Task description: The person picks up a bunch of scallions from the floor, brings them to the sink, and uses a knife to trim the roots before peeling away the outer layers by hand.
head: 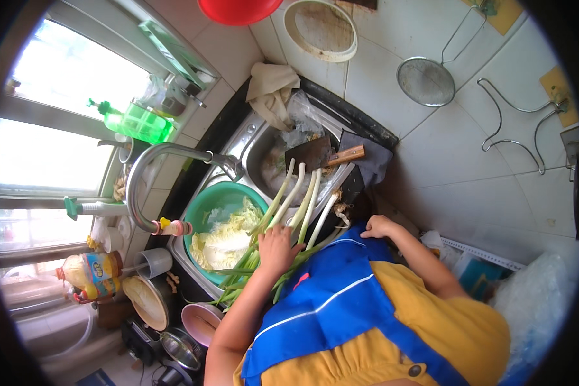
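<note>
Several long scallions (311, 207) lie across the front of the sink, white ends pointing away from me and green leaves towards my left. My left hand (277, 243) is closed over their stalks. One stalk on the right has a root tuft at its end. My right hand (380, 227) is curled at the edge of my blue apron (318, 299); whether it grips the cloth is unclear. Left of the scallions, a green basin (205, 198) holds cabbage leaves (231, 243). Beyond the stalks, a cleaver (313, 154) with a wooden handle lies over the sink bowl (260, 164).
A curved faucet (140, 169) reaches over the counter near the green basin. Beige cloth (272, 91) and a plastic bag (306, 113) lie at the sink's back. A dark cloth (374, 161) hangs right. A pink bowl (200, 321) and a pot (147, 301) stand left.
</note>
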Motion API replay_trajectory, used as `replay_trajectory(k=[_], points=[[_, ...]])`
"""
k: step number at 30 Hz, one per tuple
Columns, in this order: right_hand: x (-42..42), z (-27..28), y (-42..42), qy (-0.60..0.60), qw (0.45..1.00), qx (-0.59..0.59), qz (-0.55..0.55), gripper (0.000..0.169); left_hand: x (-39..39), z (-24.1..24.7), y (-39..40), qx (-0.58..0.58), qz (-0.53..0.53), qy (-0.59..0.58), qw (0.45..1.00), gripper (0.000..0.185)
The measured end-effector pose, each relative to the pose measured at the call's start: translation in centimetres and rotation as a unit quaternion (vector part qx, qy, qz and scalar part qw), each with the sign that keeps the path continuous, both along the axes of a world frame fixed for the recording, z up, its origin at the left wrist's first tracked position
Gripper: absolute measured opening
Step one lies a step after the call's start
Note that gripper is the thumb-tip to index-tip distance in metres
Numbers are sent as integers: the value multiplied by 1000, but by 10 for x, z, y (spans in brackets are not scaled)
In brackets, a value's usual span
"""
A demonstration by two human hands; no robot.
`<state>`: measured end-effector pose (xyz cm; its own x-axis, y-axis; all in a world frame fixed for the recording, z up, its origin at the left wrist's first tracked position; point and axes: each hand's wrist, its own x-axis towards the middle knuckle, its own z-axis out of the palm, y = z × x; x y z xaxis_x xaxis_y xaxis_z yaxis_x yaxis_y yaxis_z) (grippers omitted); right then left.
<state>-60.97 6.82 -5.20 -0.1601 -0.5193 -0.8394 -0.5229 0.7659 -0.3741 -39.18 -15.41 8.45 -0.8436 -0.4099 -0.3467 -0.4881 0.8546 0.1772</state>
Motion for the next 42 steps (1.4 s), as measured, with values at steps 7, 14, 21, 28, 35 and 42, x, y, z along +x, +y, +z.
replay_trajectory(k=[7, 14, 21, 28, 35, 42], points=[[49, -87, -18, -439, 676, -45, -590, 41, 51, -14, 6, 178, 27, -141, 973, 46], [85, -112, -39, -485, 543, -147, -669, 31, 67, -9, 7, 245, 6, -142, 959, 46], [93, -102, -38, -549, 492, -156, -657, 14, 87, -20, 4, 260, 22, -109, 959, 47], [151, -20, -42, -450, 543, -113, -700, 26, 72, -50, 46, 160, 12, 0, 987, 48], [172, 55, -59, -436, 575, -144, -677, 25, 101, -47, 40, 197, 5, 90, 976, 43], [110, 171, -149, -365, 716, -330, -495, 28, 48, 36, -39, 98, 78, 168, 978, 35]])
